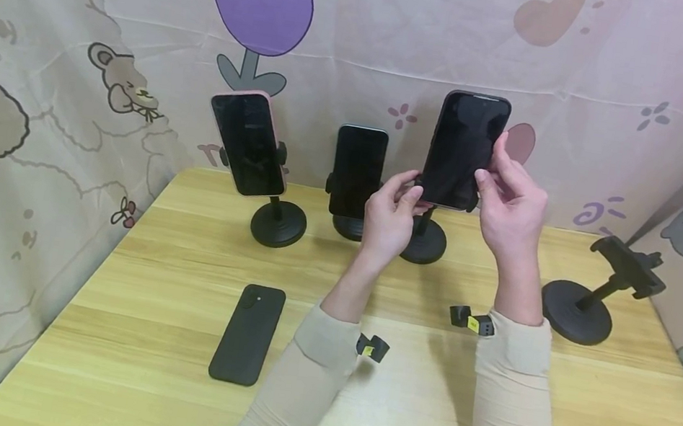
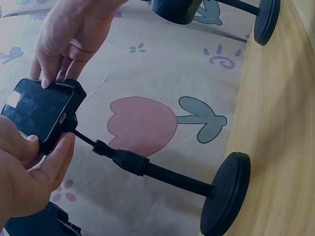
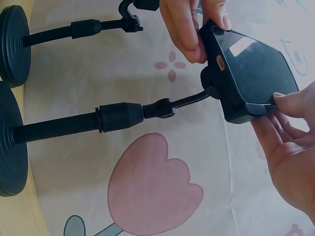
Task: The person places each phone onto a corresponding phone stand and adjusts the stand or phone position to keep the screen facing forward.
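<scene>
Both hands hold a black smartphone [image 1: 464, 150], screen outward, upright at the head of a black phone stand [image 2: 128, 161]. The left hand [image 1: 390, 216] pinches its lower left corner, thumb in front, fingers beneath and behind. At its right edge the right hand [image 1: 513, 204] pinches it, thumb near the screen's rim. Behind the phone, the stand's clamp is mostly hidden; a thin arm [image 3: 192, 98] joins it to the pole. The round base [image 1: 425, 243] rests on the table.
To the left, a pink-edged phone [image 1: 248, 142] and another dark phone [image 1: 357, 171] sit in stands. A black phone [image 1: 247, 334] lies face down on the wooden table [image 1: 171, 305]. At right stands a phone stand [image 1: 618, 270] with a bare clamp. A printed cloth [image 1: 356, 18] hangs behind.
</scene>
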`<state>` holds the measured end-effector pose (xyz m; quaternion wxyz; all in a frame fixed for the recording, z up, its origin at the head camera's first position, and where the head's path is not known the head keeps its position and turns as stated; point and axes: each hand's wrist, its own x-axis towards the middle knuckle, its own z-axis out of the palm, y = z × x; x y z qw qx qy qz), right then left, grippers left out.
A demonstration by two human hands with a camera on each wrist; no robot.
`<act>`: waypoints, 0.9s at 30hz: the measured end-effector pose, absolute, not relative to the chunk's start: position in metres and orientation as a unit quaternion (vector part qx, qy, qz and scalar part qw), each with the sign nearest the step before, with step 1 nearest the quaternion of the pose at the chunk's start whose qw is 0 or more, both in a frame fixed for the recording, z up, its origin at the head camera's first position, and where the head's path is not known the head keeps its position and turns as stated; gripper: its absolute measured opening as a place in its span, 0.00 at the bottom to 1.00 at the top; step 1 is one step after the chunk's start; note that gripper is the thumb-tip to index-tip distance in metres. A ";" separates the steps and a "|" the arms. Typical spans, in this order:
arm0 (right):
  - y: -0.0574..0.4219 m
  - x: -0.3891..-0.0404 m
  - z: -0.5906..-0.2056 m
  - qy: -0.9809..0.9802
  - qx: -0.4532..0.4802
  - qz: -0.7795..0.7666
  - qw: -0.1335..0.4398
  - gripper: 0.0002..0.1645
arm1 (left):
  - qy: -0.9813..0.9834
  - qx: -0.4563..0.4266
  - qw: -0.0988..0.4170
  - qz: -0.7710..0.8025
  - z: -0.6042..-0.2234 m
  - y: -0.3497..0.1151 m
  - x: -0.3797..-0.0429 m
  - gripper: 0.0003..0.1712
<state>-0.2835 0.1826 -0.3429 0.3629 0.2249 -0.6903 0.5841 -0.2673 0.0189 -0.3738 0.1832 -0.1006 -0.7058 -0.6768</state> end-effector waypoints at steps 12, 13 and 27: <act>0.185 -0.279 -0.346 -0.712 0.182 0.580 0.351 0.30 | -0.695 -0.094 0.190 -0.687 -0.374 0.019 -0.268 0.18; 0.186 -0.280 -0.346 -0.712 0.181 0.582 0.350 0.30 | -0.696 -0.096 0.188 -0.686 -0.374 0.019 -0.268 0.18; 0.174 -0.281 -0.341 -0.657 0.165 0.671 0.301 0.35 | -0.715 -0.113 0.189 -0.663 -0.376 0.017 -0.270 0.20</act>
